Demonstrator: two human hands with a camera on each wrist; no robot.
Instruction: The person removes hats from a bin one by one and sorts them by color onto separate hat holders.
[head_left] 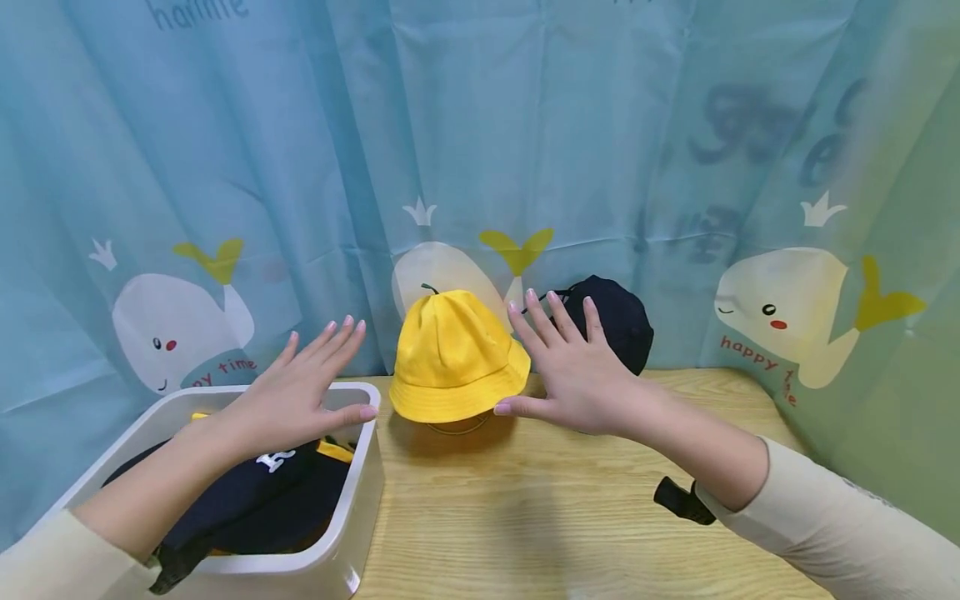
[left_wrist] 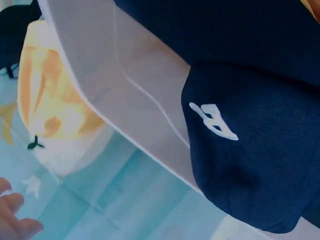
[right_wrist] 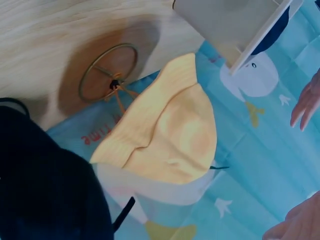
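Note:
My left hand (head_left: 288,404) hovers over a white bin (head_left: 372,475) with its fingers straight and spread, holding nothing. Inside the bin lie dark navy caps (head_left: 277,504), one bearing a white letter; the left wrist view shows that letter (left_wrist: 216,122) closely. A yellow bucket hat (head_left: 453,358) with a small green sprout on top hangs on a stand whose round wire base (right_wrist: 135,54) shows in the right wrist view. Just right of it, my right hand (head_left: 581,379) is raised with fingers spread and nothing held. Partly behind that hand is a dark hat (head_left: 622,325).
A light wooden table (head_left: 465,533) carries the bin at left and the hats toward the back. Behind hangs a blue curtain (head_left: 300,150) printed with white whales, and it also runs along the right side. Black straps (head_left: 682,500) show at both wrists.

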